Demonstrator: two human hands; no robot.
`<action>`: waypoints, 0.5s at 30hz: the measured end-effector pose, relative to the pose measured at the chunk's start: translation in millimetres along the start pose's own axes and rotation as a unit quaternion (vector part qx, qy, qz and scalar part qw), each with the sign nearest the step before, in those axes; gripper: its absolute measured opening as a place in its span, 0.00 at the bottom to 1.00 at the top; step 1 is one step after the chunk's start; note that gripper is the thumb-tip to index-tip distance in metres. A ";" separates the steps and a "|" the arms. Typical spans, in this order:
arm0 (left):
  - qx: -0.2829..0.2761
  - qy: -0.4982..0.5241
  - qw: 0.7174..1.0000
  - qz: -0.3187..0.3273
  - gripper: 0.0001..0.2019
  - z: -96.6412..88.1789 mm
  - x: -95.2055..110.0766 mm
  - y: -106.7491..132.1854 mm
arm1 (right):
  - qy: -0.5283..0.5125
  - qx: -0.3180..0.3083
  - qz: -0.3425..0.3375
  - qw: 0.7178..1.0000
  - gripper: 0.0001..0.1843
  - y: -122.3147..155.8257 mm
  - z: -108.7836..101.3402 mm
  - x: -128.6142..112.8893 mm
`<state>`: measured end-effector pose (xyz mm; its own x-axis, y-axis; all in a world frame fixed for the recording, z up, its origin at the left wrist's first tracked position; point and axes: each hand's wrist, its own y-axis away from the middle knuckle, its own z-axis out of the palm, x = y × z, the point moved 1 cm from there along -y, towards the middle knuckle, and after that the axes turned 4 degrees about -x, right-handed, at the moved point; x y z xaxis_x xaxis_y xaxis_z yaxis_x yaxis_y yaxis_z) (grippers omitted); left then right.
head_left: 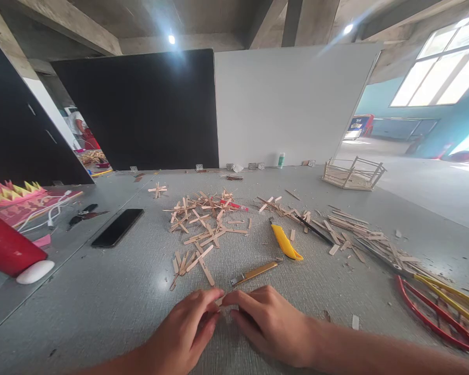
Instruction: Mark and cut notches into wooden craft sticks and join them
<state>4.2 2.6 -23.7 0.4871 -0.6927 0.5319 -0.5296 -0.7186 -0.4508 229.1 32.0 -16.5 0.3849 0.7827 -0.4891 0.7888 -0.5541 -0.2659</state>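
Observation:
My left hand (189,323) and my right hand (263,317) meet low in the middle of the view. Between their fingertips is a short piece of wooden craft stick (219,301), mostly covered by the fingers. Both hands are closed on it in a pinch. Just beyond the fingers lies a utility knife with a tan handle (258,272). A yellow box cutter (284,242) rests farther back. Several craft sticks (205,268), some crossed over each other, lie ahead of my left hand, with a larger heap of stick pieces (203,221) behind them.
On the left are a black phone (118,228), keys (86,214) and a red cylinder (11,245). To the right lie cut strips (347,226) and red- and yellow-handled shears (437,307). A small stick-built frame (354,174) and a glue bottle (281,160) stand near the back panels.

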 end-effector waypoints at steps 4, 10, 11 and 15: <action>-0.011 -0.004 1.000 0.007 0.17 -2.6 2.1 -1.2 | 0.011 0.017 -0.025 0.999 0.14 0.5 1.7 0.5; -0.005 -0.021 1.000 0.009 0.18 -0.6 -0.9 -0.4 | 0.031 0.041 0.002 0.999 0.14 2.0 5.5 1.1; 0.000 -0.027 1.000 0.006 0.18 -0.2 -1.4 -0.2 | 0.035 0.051 0.019 0.998 0.14 2.2 5.5 1.1; 0.006 -0.041 0.999 -0.013 0.11 -1.3 -0.9 -2.0 | 0.038 0.074 0.081 0.993 0.15 1.6 5.3 1.5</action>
<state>3.9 4.8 -22.3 0.5562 -0.6758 0.4837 -0.5077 -0.7371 -0.4461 228.4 30.8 -22.0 0.5403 0.6960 -0.4729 0.6369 -0.7055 -0.3108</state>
